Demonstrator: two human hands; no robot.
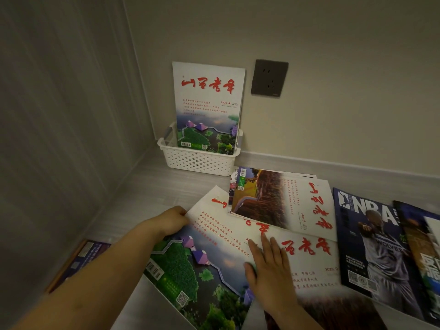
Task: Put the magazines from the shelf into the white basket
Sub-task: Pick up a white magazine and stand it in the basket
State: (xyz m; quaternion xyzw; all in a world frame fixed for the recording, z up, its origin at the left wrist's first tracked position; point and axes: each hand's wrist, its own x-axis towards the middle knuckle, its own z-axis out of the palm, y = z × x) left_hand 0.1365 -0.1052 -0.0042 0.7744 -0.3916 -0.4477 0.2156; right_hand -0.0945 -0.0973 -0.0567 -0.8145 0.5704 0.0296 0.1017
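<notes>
White basket (197, 161) sits in the shelf (147, 186) corner, one upright magazine (209, 103) standing inside it. Left hand (173, 221) grips the edge of a green-covered magazine (190, 265) on the shelf; right hand (269, 270) presses flat on it, fingers straight.

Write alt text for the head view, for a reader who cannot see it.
A person's left hand grips the edge of a green-cover magazine, while the right hand lies flat on overlapping covers. Behind, a white basket holds one upright magazine; an NBA magazine lies to the right.
</notes>
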